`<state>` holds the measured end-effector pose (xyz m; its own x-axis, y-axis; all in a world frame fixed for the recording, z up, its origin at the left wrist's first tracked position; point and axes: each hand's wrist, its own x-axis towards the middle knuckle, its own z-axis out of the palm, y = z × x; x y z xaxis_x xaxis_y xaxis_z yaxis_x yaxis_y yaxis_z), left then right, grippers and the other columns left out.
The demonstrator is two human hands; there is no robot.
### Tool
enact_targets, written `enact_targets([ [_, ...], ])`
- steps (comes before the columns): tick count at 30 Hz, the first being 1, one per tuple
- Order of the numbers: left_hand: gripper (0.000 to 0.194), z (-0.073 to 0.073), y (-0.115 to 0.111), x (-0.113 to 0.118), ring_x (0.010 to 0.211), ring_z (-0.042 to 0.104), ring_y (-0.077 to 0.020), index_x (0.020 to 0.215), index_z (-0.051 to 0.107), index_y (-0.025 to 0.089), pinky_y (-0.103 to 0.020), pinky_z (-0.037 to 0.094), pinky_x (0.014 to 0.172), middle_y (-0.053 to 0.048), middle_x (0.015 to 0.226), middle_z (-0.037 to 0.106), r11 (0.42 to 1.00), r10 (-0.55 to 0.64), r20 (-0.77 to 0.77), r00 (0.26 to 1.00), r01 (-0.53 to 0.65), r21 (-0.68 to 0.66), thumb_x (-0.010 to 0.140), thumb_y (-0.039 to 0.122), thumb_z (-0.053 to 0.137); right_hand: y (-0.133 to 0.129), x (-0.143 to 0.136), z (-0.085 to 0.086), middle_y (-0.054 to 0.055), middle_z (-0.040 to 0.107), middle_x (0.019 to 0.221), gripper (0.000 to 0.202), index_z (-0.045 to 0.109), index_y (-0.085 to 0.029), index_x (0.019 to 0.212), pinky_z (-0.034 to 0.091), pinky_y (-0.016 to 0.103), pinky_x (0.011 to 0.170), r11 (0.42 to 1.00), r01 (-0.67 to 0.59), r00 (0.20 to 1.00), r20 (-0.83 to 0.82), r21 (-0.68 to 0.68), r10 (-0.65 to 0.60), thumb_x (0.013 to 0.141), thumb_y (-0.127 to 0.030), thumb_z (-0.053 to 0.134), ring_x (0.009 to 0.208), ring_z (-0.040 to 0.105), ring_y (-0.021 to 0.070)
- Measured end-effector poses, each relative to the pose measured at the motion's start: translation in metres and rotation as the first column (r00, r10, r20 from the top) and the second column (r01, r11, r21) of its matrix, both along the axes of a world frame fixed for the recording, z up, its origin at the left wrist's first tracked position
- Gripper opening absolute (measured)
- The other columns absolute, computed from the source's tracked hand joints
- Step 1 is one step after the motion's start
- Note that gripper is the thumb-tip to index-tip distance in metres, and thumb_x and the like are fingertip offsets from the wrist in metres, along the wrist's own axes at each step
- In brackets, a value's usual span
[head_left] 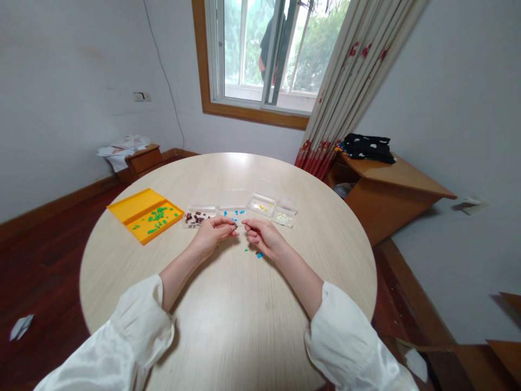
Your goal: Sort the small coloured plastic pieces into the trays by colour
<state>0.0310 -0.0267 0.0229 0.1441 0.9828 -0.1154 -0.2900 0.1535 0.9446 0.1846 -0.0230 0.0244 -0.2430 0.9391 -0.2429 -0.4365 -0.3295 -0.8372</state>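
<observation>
Near the middle of the round table, my left hand (212,234) pinches a small dark piece (235,225), perhaps a tiny building brick, between thumb and fingers. My right hand (264,237) is close beside it, thumb and forefinger together; whatever they hold is too small to make out. A narrow gap separates the two hands. On the tabletop just below my right hand lie a blue piece (259,255) with a dark bit against it and a tiny green piece (246,250). Behind my fingers stands a clear box with small blue pieces (240,212), partly hidden.
At the left, an open yellow box (134,206) holds several green pieces (158,214). Clear boxes contain brown pieces (198,216), yellow pieces (261,207) and pale pieces (284,218). The round table (240,326) has a curved edge. A wooden cabinet (391,190) stands right.
</observation>
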Motion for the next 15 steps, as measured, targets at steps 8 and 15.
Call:
enact_targets([
  [8, 0.034, -0.0008, 0.0000, 0.0002, 0.057, 0.062, -0.0121, 0.066, 0.063, 0.012, -0.031, 0.052, 0.073, -0.002, 0.060, 0.067, 0.999, -0.010, 0.015, 1.000, 0.010, -0.037, 0.043, 0.025, 0.084, -0.0075, -0.0035, 0.0024, -0.009, 0.044, 0.045, 0.024, 0.061, -0.014, 0.069, 0.020, 0.018, 0.037, 0.984, -0.076, 0.943, 0.331, 0.162, 0.018, 0.058, -0.033, 0.071, 0.037, 0.031, 0.0023],
  [15, 0.036, -0.0010, 0.0008, 0.0015, 0.056, 0.062, -0.0119, 0.065, 0.064, 0.011, -0.030, 0.052, 0.072, -0.003, 0.057, 0.067, 0.999, -0.013, 0.022, 1.000, 0.014, -0.052, 0.040, 0.026, 0.085, -0.0059, -0.0079, -0.0035, -0.011, 0.036, 0.042, 0.022, 0.060, -0.015, 0.070, 0.020, 0.019, 0.040, 0.975, -0.044, 0.888, 0.456, 0.218, -0.062, 0.060, -0.033, 0.066, 0.038, 0.027, 0.0037],
])
